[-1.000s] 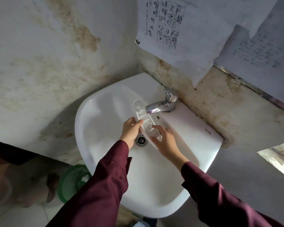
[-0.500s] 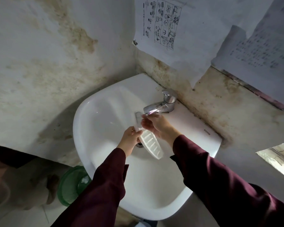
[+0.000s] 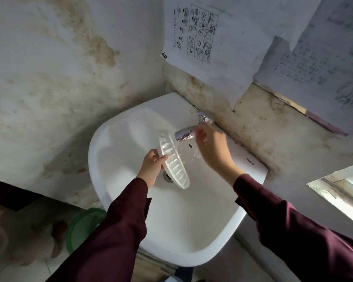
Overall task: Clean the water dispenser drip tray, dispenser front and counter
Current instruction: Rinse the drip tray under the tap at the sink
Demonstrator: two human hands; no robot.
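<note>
Over the white sink (image 3: 130, 231), slotted drip tray (image 3: 172, 161) now tilted on edge beside the tap (image 3: 184, 133). Left hand (image 3: 152, 167) clamped on its far-left rim; right hand (image 3: 211, 147), half-open and empty, lifted off toward the tap handle. Rinse probably starting or ending.

left hand (image 3: 153, 165) clenched in a grip, right hand (image 3: 213, 146) raised, fingers blurred.
</note>
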